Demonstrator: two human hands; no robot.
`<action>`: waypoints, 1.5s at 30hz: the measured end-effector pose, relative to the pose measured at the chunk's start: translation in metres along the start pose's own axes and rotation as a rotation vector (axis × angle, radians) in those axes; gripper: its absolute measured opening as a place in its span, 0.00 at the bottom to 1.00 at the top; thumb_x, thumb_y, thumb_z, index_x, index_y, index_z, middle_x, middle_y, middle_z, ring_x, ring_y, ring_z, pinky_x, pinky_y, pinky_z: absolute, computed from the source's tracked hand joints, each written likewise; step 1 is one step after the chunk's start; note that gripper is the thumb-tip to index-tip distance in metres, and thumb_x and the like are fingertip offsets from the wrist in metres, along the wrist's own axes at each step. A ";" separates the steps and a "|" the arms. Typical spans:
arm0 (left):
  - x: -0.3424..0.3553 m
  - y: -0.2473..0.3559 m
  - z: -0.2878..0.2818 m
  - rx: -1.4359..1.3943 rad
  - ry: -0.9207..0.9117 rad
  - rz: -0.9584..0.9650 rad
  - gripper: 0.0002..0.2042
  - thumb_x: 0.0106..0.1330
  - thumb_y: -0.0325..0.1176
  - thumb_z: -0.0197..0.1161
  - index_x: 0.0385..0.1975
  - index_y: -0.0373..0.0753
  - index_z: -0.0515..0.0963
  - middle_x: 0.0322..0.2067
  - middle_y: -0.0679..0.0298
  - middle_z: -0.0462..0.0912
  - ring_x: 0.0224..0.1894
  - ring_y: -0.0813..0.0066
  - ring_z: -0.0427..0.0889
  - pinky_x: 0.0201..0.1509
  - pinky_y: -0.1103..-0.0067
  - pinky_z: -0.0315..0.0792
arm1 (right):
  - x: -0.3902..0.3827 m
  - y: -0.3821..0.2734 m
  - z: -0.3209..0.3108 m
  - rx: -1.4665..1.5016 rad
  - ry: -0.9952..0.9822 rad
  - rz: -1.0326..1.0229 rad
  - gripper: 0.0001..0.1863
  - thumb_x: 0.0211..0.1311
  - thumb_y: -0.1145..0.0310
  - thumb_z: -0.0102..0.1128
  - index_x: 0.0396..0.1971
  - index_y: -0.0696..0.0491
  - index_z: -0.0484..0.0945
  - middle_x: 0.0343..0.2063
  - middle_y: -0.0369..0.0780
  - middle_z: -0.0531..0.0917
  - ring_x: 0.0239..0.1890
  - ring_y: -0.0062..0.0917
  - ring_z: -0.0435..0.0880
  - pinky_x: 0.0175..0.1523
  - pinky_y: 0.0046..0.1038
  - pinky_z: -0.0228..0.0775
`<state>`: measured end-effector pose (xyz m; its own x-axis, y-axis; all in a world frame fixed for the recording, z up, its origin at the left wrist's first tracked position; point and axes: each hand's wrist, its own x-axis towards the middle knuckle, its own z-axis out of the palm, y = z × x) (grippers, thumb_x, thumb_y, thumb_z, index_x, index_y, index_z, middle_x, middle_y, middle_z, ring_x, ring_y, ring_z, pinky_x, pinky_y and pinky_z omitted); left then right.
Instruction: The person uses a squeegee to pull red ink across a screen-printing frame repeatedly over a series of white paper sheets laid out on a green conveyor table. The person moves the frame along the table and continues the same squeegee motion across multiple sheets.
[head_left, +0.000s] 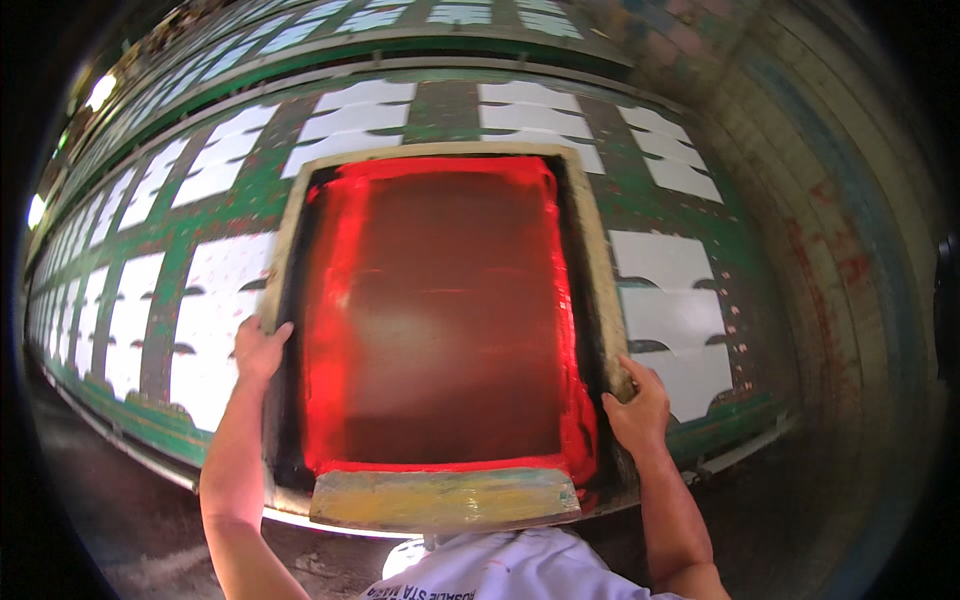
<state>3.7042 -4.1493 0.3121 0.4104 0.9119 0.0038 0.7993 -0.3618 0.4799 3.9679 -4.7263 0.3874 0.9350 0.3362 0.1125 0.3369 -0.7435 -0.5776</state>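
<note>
A large screen printing frame [455, 320], with a dark mesh and bright red ink along its edges, spans the middle of the view. My left hand [262, 347] grips its left side rail, fingers around the outer edge and thumb on top. On the right side rail, lower down, my right hand [637, 402] is closed in the same way. A paint-stained flat strip [445, 497] lies across the near end of the frame. Beneath and around the frame, white cut pieces [665, 310] lie in rows on the green printing table [185, 235].
Another long table [330, 25] with rows of white pieces runs along the far side. A stained wall [830, 230] rises at the right. Dark floor [120, 500] shows below the table's near edge.
</note>
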 end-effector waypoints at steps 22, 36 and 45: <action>-0.143 0.258 0.088 -0.368 -0.022 0.130 0.16 0.64 0.32 0.84 0.44 0.28 0.87 0.40 0.54 0.93 0.43 0.64 0.90 0.54 0.67 0.80 | 0.093 0.250 -0.155 0.056 0.129 -0.017 0.32 0.49 0.76 0.81 0.59 0.48 0.89 0.54 0.47 0.91 0.60 0.48 0.89 0.66 0.45 0.81; -0.256 0.393 0.172 -0.291 -0.009 0.076 0.21 0.63 0.39 0.84 0.45 0.28 0.87 0.46 0.46 0.90 0.49 0.51 0.90 0.58 0.61 0.80 | 0.126 0.404 -0.252 0.120 0.138 0.109 0.34 0.49 0.81 0.77 0.62 0.51 0.89 0.58 0.48 0.90 0.62 0.47 0.90 0.69 0.42 0.81; -0.269 0.407 0.187 -0.074 0.094 0.101 0.27 0.60 0.48 0.86 0.48 0.31 0.88 0.50 0.44 0.89 0.56 0.47 0.89 0.63 0.58 0.79 | 0.129 0.425 -0.262 0.168 0.090 0.044 0.34 0.55 0.85 0.76 0.66 0.56 0.85 0.60 0.50 0.87 0.64 0.46 0.88 0.70 0.43 0.80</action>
<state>4.0015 -4.5779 0.3419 0.4415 0.8868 0.1363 0.7197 -0.4408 0.5365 4.2613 -5.1504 0.3679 0.9572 0.2467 0.1516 0.2791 -0.6467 -0.7098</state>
